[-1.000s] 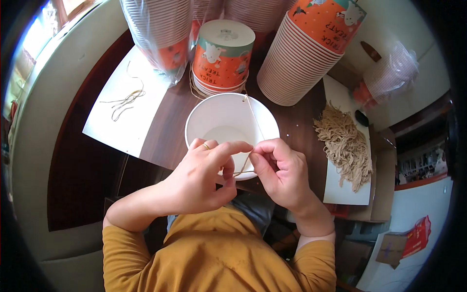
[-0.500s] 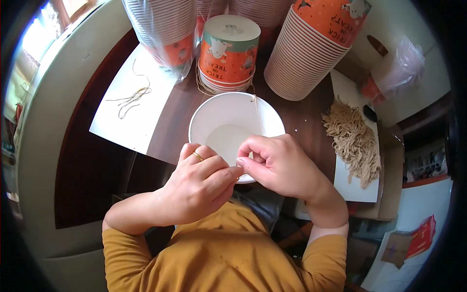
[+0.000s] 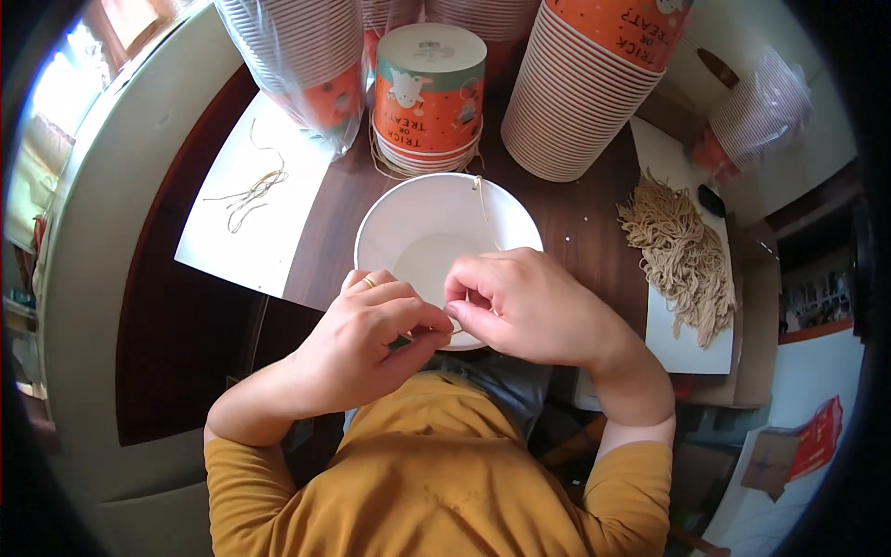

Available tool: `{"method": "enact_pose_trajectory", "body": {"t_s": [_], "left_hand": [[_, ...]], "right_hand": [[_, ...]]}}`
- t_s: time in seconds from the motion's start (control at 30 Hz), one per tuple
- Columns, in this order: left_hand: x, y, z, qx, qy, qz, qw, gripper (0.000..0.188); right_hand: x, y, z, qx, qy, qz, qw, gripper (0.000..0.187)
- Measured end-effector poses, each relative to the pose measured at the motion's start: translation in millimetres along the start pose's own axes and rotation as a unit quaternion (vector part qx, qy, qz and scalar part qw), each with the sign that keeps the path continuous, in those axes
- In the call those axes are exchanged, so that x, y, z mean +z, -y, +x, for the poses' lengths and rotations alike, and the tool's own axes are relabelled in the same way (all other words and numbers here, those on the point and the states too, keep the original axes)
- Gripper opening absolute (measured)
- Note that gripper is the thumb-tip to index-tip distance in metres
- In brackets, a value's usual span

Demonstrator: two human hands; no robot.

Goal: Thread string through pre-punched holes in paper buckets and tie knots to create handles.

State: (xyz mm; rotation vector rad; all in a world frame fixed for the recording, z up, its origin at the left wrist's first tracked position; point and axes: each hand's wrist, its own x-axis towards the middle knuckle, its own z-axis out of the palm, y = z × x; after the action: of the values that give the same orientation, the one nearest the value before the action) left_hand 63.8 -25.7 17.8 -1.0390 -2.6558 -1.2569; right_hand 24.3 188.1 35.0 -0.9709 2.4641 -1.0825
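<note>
A white-lined paper bucket [image 3: 390, 215] stands with its mouth up at the near edge of the table. A thin tan string [image 3: 485, 212] is fastened at a hole in its far rim and runs down the inside, passing behind my right hand. At the near rim my left hand [image 3: 371, 325], with a ring on one finger, is closed in a pinch on the string. Close beside it, my right hand [image 3: 534, 306] is also closed, thumb and forefinger pinching the string. My fingers hide most of the string end and part of the near rim.
An upside-down orange bucket [image 3: 430, 107] stands just behind, with string around its base. Tall nested stacks of buckets [image 3: 585, 102] flank it, the left stack [image 3: 316, 84] in clear plastic. Tan strings [image 3: 682, 260] lie heaped at right; several loose strings [image 3: 255, 190] lie on white board at left.
My left hand has loosened its curl, its fingers now pinching nearer the rim. Both hands stay together there. The view has shifted slightly.
</note>
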Motion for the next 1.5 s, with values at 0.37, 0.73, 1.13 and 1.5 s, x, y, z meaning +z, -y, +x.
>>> {"method": "enact_pose_trajectory", "body": {"t_s": [0.37, 0.73, 1.13, 1.5], "left_hand": [[-1.6, 2.5, 0.3, -0.021, -0.016, 0.007, 1.0, 0.011], [-12.2, -2.0, 4.8, -0.1, -0.015, -0.062, 0.993, 0.009], [-2.7, -4.3, 16.6, -0.086, -0.031, -0.068, 0.994, 0.006], [-8.1, -1.7, 22.3, -0.11, 0.017, -0.073, 0.991, 0.009]], "right_hand": [[-6.8, -7.9, -16.8, -0.105, -0.048, 0.063, 0.991, 0.027], [21.9, 10.5, -24.8, -0.114, -0.381, -0.248, 0.883, 0.017], [54.7, 2.9, -27.0, -0.074, -0.312, -0.149, 0.935, 0.013], [63.7, -6.1, -33.1, -0.096, -0.369, -0.119, 0.917, 0.022]]}}
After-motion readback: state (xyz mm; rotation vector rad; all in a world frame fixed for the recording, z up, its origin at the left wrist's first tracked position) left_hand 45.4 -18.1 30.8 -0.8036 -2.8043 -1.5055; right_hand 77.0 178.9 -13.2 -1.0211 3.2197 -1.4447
